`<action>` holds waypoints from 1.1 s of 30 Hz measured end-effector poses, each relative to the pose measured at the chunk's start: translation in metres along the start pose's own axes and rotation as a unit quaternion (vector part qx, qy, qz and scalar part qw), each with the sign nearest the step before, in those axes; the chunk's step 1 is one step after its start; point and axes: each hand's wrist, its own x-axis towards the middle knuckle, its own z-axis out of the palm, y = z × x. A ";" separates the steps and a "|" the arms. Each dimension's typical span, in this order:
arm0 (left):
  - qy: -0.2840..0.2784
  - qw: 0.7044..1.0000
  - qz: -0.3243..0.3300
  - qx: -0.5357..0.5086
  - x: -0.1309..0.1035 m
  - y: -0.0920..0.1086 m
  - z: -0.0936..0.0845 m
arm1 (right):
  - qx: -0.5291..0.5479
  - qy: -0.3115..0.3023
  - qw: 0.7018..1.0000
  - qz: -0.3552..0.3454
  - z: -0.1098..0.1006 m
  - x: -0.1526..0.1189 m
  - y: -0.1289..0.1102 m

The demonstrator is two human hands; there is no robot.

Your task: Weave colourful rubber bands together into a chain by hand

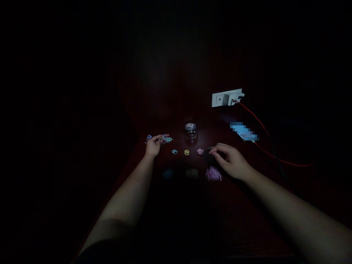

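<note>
At the far left of the table, my left hand (153, 147) is closed in a pinch at a mixed pile of coloured small elastic hair bands (168, 139). A yellow-orange elastic band (161, 139) shows at its fingertips. My right hand (231, 160) has thumb and forefinger pinched around a greenish elastic band (210, 148), low over the table. Left of it, in a row, lie small groups of pink bands (200, 151), yellow bands (186, 152) and light blue bands (174, 151).
Behind the row stands a lidded clear jar (190, 131). Nearer lie purple (213, 174), dim yellowish (191, 173) and dark blue-green heaps (168, 173). A phone (244, 132) lies at right, its red cable (254, 116) running to a wall socket (219, 99). Surroundings are very dark.
</note>
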 end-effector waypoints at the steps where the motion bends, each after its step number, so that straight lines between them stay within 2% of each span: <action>1: -0.003 1.000 -0.005 -0.004 0.000 0.000 0.000 | 0.001 0.000 1.000 -0.003 0.000 0.000 0.000; 14: -0.001 0.998 -0.027 -0.056 -0.001 -0.001 0.001 | -0.008 0.012 1.000 -0.001 0.000 0.000 0.005; 33: -0.006 0.993 0.001 -0.118 0.001 -0.005 0.005 | -0.016 0.002 1.000 0.002 0.000 -0.001 0.007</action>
